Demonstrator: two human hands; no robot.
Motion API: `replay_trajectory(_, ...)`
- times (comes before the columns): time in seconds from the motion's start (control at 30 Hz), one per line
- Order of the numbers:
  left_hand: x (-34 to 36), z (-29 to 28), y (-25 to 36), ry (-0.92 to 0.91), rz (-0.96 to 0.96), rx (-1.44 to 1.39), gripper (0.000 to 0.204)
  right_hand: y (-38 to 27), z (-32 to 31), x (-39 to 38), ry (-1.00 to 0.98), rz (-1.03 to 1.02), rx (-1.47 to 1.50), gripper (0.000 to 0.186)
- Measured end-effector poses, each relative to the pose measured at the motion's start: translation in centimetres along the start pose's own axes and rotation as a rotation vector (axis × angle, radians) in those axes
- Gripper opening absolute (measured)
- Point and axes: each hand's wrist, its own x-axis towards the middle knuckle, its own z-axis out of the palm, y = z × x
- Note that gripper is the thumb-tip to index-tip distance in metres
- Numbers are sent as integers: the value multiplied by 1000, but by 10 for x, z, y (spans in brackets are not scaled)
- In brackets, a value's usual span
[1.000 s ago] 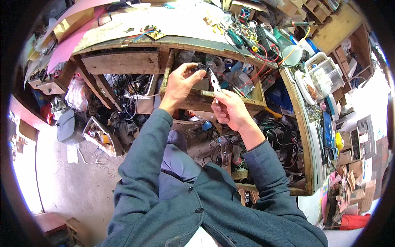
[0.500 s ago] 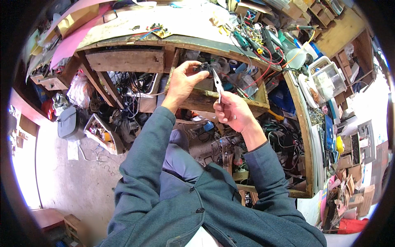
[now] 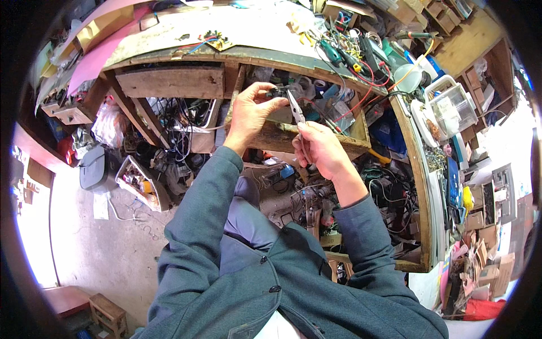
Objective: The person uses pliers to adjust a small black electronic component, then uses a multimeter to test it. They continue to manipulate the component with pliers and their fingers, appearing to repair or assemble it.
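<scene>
Between the thumb and fingers of my left hand (image 3: 251, 113) is a small black part (image 3: 276, 91), too small and dark to name. My right hand (image 3: 323, 147) is wrapped round the handles of a pair of long-nose pliers (image 3: 296, 107). Their metal jaws point up and left, and the tips meet or nearly meet the right end of the black part. Whether the jaws grip it I cannot tell. Both hands are held over an open wooden drawer (image 3: 333, 144) filled with mixed small parts and wires.
A cluttered workbench (image 3: 254, 39) curves behind the hands, with a small circuit board with wires (image 3: 217, 40) on it. Red test leads (image 3: 372, 76) and a clear plastic container (image 3: 451, 110) lie to the right. A bin of parts (image 3: 141, 183) and a wooden stool (image 3: 107, 313) stand at left.
The pliers and my right hand have shifted slightly up and left, bringing the jaw tips closer to the black part. My left hand stays nearly still.
</scene>
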Motion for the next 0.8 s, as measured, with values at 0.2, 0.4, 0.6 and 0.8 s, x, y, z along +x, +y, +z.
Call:
replay_trajectory(0.2, -3, 3, 5, 9, 18, 22, 29, 1, -4, -2, -4, 11, 19, 23)
replay_trajectory(0.4, -2, -1, -3, -45, 38, -10, 31, -2, -4, -4, 17, 27, 9, 22)
replay_trajectory(0.6, -1, -4, -5, -79, 21, -80, 28, 2, -1, -3, 19, 16, 9, 21)
replay_trajectory(0.8, -2, -3, -2, -77, -7, -84, 27, 5, 9, -3, 64, 41, 37, 24)
